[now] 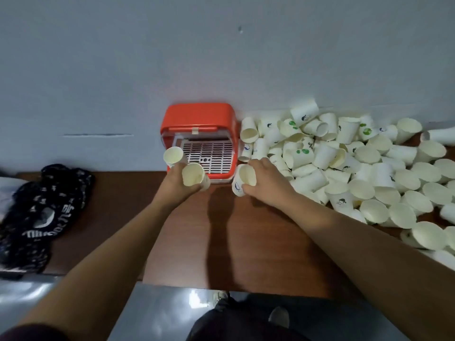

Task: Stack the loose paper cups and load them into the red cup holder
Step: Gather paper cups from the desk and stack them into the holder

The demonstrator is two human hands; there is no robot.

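Over a brown wooden table point(187, 242), a person's left hand point(172, 184) curls around a tilted paper cup point(194, 175), its mouth facing the camera; a second cup point(173, 155) rests against the hand's far side. The right hand point(267, 179) grips a printed cup point(242, 180) just beside it. Directly beyond both hands the red cup holder point(197, 116) stands against the wall point(221, 57), its white grille point(209, 153) exposed. A heap of loose paper cups point(344, 168) spreads right; a black garment point(41, 212) lies left
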